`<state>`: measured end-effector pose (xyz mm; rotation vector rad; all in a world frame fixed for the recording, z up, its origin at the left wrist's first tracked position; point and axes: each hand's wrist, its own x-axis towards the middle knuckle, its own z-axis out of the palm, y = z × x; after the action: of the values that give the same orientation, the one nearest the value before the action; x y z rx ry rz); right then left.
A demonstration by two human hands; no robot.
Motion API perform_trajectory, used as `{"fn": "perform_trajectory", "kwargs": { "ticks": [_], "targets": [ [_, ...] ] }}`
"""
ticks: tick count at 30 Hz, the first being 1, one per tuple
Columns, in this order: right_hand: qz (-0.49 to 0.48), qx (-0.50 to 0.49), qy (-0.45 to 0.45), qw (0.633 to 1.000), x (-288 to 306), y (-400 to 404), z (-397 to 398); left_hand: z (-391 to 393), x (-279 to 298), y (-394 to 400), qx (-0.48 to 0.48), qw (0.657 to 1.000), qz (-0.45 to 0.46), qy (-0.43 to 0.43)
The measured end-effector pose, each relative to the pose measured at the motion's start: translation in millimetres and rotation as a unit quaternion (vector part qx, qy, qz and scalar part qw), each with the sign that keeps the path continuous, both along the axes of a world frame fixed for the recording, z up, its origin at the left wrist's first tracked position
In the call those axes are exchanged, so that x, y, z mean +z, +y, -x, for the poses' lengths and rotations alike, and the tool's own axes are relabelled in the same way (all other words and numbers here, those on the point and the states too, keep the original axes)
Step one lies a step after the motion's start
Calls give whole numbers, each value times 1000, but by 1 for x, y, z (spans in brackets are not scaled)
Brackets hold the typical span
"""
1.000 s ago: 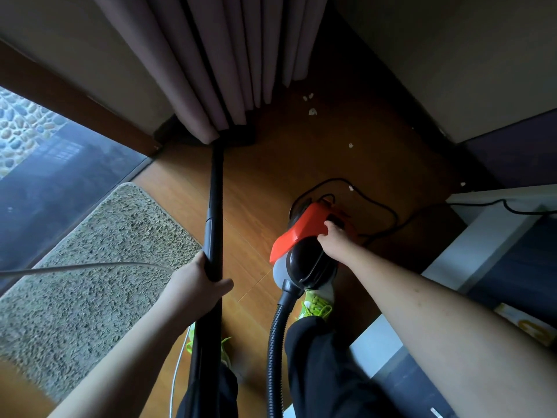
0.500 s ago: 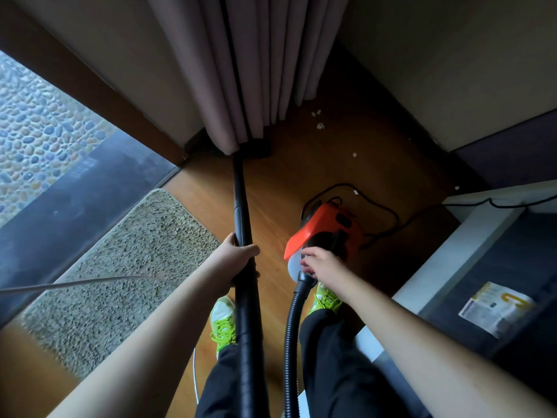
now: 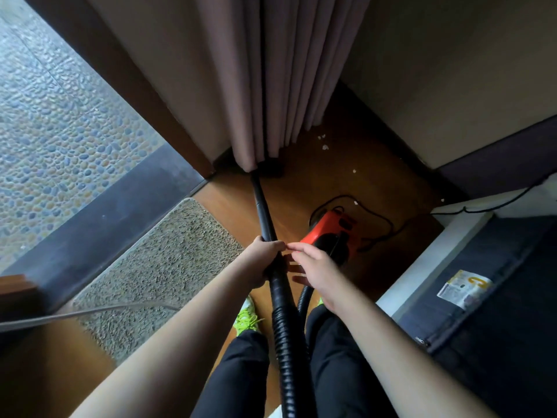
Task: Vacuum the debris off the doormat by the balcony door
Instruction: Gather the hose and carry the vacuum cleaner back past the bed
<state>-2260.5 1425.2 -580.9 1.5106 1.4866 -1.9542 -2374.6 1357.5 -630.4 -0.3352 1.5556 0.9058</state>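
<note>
Wood floor — doormat along its glazed balcony edge, nozzle parked off it beneath the curtain. Red canister mid-floor. Wand: left hand wrapped around it; right hand beside, fingers loose, holding nothing. Advice — add the second grip, swing the nozzle onto the mat, stroke slowly. White scraps by the wall corner.

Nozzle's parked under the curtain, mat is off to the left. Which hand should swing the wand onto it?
Left, probably. The left hand already grips the wand and sits on the doormat side. The right hand hovers open beside the wand, holding nothing, nearer the orange vacuum body.
</note>
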Motion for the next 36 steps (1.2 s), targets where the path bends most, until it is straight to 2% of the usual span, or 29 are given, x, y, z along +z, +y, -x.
{"fn": "perform_trajectory", "kwargs": {
  "ticks": [6,13,17,24,36],
  "targets": [
    [-19,5,22,1000,59,-35,1,-5,49,-22,13,1000,-17,-15],
    [-39,15,5,999,127,-71,-18,-11,99,-47,7,998,-50,-24],
    [-82,10,-4,997,158,-88,-29,-18,131,-58,-11,998,-66,-16],
    [-105,-22,10,994,186,-89,-37,-31,178,-48,-60,993,-97,19],
    [-83,34,55,994,191,-39,-93,-65,211,11,-57,987,-113,98]
  ]
}}
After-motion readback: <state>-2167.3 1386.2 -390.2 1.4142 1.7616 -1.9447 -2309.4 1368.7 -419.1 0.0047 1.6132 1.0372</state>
